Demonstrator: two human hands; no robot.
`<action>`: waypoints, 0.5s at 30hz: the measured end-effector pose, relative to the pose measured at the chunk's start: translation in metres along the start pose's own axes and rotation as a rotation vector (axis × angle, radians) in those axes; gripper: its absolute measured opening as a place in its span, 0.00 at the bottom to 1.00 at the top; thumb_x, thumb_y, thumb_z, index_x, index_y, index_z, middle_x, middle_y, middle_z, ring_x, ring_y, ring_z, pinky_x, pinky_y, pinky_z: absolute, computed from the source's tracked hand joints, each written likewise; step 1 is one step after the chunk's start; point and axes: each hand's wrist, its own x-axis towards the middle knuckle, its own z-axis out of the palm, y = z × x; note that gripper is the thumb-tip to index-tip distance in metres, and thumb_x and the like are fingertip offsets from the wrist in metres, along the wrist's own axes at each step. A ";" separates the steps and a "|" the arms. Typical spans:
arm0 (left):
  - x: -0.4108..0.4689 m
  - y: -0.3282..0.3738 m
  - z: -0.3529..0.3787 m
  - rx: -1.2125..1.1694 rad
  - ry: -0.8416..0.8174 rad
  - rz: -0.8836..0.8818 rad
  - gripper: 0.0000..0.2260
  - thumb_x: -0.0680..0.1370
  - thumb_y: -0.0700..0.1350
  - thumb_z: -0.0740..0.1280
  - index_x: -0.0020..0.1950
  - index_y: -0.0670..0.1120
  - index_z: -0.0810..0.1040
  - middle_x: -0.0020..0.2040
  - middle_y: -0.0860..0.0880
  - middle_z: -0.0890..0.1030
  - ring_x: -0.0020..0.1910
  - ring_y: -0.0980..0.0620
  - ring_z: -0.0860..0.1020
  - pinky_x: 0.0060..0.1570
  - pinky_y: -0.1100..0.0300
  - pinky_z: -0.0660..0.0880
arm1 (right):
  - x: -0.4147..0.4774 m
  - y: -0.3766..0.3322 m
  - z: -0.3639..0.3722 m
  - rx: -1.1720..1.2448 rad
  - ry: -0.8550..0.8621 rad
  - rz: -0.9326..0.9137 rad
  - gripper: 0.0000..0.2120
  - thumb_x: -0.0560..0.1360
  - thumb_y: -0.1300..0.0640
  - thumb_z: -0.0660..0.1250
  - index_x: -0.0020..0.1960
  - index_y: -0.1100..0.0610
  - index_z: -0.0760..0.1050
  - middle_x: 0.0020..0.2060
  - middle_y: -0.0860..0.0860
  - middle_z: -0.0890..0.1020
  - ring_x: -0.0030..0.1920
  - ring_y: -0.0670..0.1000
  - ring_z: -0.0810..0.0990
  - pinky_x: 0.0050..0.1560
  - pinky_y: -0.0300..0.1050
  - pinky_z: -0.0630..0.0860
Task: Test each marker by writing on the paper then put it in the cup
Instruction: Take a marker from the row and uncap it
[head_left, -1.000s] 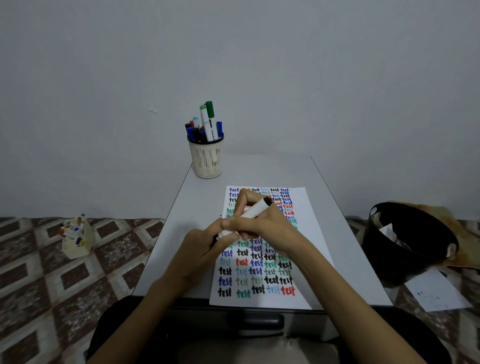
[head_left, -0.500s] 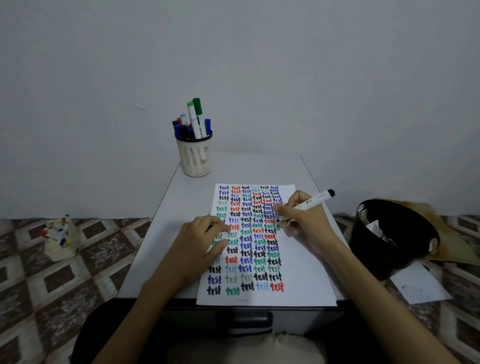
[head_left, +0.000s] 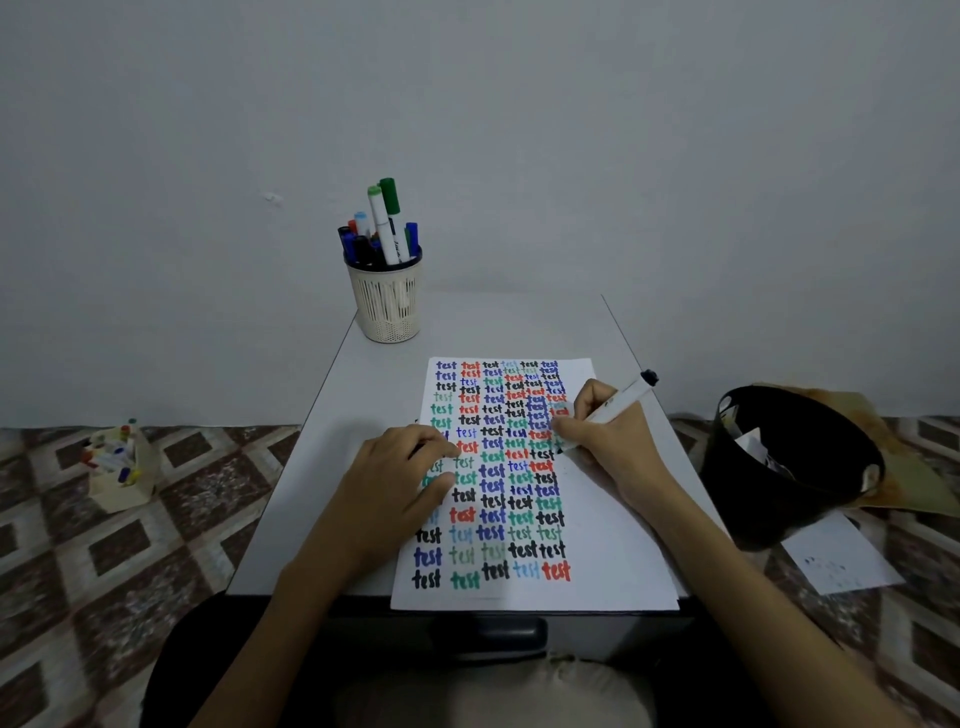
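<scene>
on paper (head_left: 623, 561), grip of right hand (head_left: 610, 447) pinches a white, dark-ended marker (head_left: 621, 402); left hand (head_left: 395, 478) lies flat.

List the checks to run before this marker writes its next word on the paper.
1. Marker gripped by the right hand in a writing hold: ok.
2. Marker tip down at the paper, beside the rightmost column of words: ok. Whether it actually touches the paper: cannot tell.
3. Left hand resting on the paper to steady it: ok.
4. Blank strip to the right of the words for a new one: ok.
5. Cup upright beyond the paper: ok.
6. Room in the cup for one more marker: cannot tell.
</scene>
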 end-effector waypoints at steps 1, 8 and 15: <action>0.000 0.000 0.000 -0.001 -0.002 -0.001 0.21 0.78 0.58 0.48 0.61 0.51 0.74 0.60 0.54 0.73 0.61 0.58 0.69 0.59 0.60 0.62 | 0.001 0.001 0.000 -0.007 -0.006 0.002 0.13 0.69 0.73 0.70 0.35 0.62 0.67 0.28 0.56 0.70 0.24 0.46 0.67 0.26 0.36 0.69; 0.001 0.000 0.000 0.008 -0.002 -0.001 0.21 0.79 0.58 0.49 0.62 0.51 0.74 0.60 0.54 0.73 0.61 0.56 0.69 0.59 0.59 0.63 | 0.004 0.007 0.004 -0.118 -0.022 0.006 0.15 0.65 0.73 0.70 0.32 0.60 0.66 0.29 0.56 0.72 0.31 0.50 0.71 0.31 0.42 0.70; 0.000 0.000 -0.001 0.008 -0.003 -0.004 0.22 0.78 0.58 0.49 0.62 0.51 0.74 0.60 0.54 0.73 0.61 0.57 0.69 0.58 0.60 0.62 | 0.004 0.007 0.003 -0.088 -0.004 -0.025 0.15 0.67 0.73 0.69 0.32 0.60 0.66 0.27 0.52 0.71 0.29 0.47 0.68 0.30 0.39 0.67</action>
